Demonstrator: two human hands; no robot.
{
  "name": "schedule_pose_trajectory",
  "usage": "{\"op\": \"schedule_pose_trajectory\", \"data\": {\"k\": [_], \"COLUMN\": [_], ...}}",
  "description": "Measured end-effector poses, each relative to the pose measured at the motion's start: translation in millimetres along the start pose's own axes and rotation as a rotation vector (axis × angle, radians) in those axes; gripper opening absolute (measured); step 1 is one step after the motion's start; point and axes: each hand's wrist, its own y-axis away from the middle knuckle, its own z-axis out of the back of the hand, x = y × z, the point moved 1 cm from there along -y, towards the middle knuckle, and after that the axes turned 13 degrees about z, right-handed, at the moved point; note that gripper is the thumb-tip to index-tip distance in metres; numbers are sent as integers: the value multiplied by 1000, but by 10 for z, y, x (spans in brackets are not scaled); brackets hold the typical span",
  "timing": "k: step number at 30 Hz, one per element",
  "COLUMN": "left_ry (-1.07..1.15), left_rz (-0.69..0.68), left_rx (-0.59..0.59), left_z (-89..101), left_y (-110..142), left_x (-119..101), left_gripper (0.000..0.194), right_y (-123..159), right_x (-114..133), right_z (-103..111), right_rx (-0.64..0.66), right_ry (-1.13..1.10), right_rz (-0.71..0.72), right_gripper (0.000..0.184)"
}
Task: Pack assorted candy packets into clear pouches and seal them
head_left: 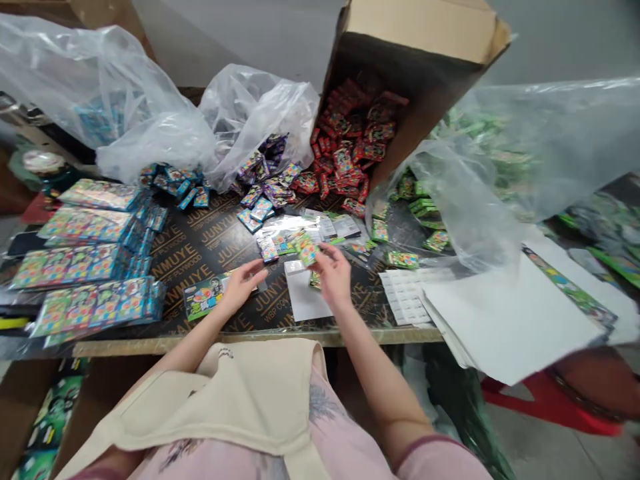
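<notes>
My right hand (334, 275) pinches a small colourful packet (307, 252) just above the plywood table (210, 243). My left hand (243, 283) lies to its left with the fingers bent over the edge of a printed card (204, 296). Between the hands sits a white sheet (306, 297). A clear wrapper with several small packets (285, 235) lies just beyond the fingers.
Tipped cardboard box (425, 47) spills red packets (347, 150). Clear bags hold blue packets (175, 180), purple ones (267, 177) and green ones (415, 200). Wrapped packs (85, 263) are stacked at left. White sheets (500, 313) overhang the right edge. A red stool (545, 400) stands below.
</notes>
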Motion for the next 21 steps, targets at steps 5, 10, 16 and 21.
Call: {"op": "schedule_pose_trajectory", "data": {"k": [5, 10, 16, 21], "left_ry": [498, 232, -727, -949], "left_rz": [290, 213, -216, -270], "left_rx": [177, 295, -58, -22], "left_z": [-161, -6, 441, 582], "left_y": [-17, 67, 97, 94], "left_x": [-169, -102, 104, 243], "left_gripper": [43, 44, 93, 112], "right_y": [513, 326, 205, 199], "right_x": [119, 253, 40, -179], "right_z": [-470, -413, -345, -400], "right_rx": [431, 827, 692, 793], "right_ry": [156, 335, 701, 751], "right_rz": [246, 569, 774, 668], "right_gripper": [55, 80, 70, 79]}}
